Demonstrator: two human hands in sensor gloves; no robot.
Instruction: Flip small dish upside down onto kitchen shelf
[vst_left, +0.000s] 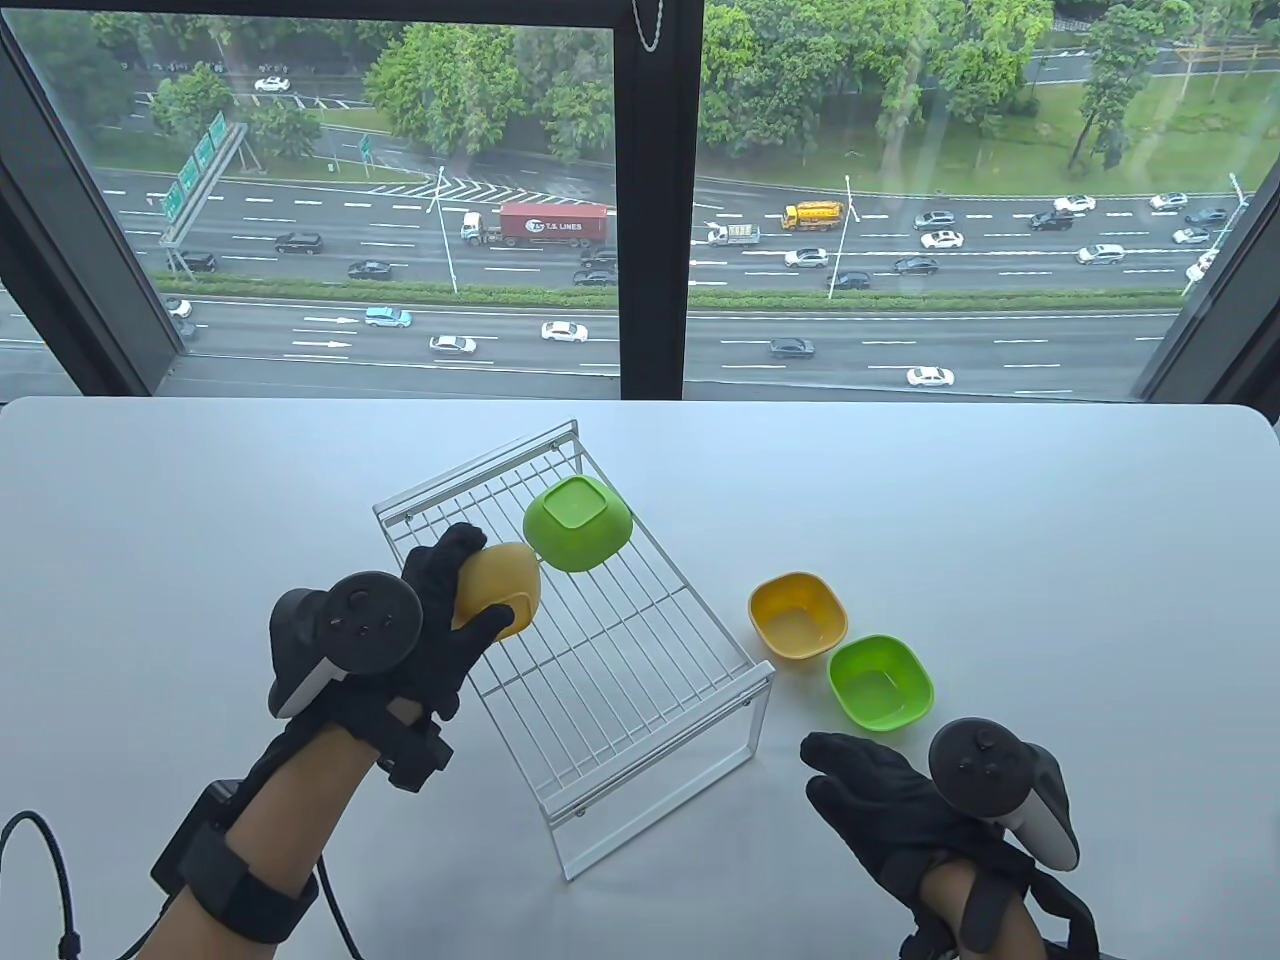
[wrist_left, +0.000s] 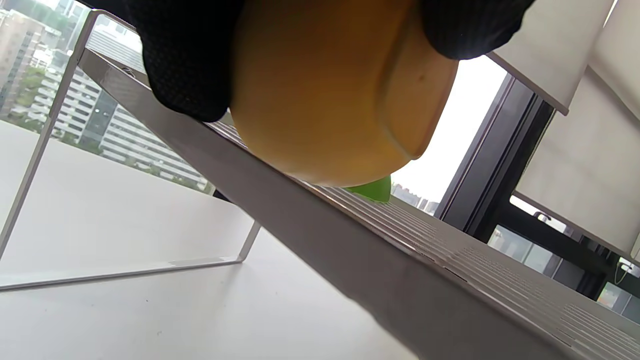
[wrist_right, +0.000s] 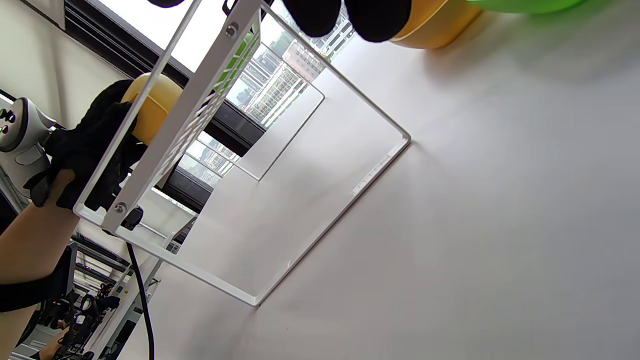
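1. The left hand (vst_left: 440, 610), at lower left of the table view, grips a yellow small dish (vst_left: 497, 592) with fingers curled over its far side and the thumb on the near side. The dish is turned on its side to nearly upside down, its base facing up and right.
2. In the left wrist view the same yellow dish (wrist_left: 330, 95) fills the top centre, gloved fingers (wrist_left: 190, 60) wrapped on it. Its lower edge sits right at the wire shelf (wrist_left: 400, 240); whether it touches cannot be told.
3. The white wire kitchen shelf (vst_left: 590, 640) stands in the middle of the table view, running diagonally from upper left to lower right on the white table (vst_left: 1050, 520).
4. A green dish (vst_left: 578, 522) rests upside down on the far end of the shelf, just beside the held yellow dish.
5. To the right of the shelf, on the table, a second yellow dish (vst_left: 798, 614) and a second green dish (vst_left: 880, 682) sit upright, touching or nearly so.
6. The right hand (vst_left: 890, 790), at lower right, is spread flat and holds nothing, fingers pointing toward the shelf, near the upright green dish.
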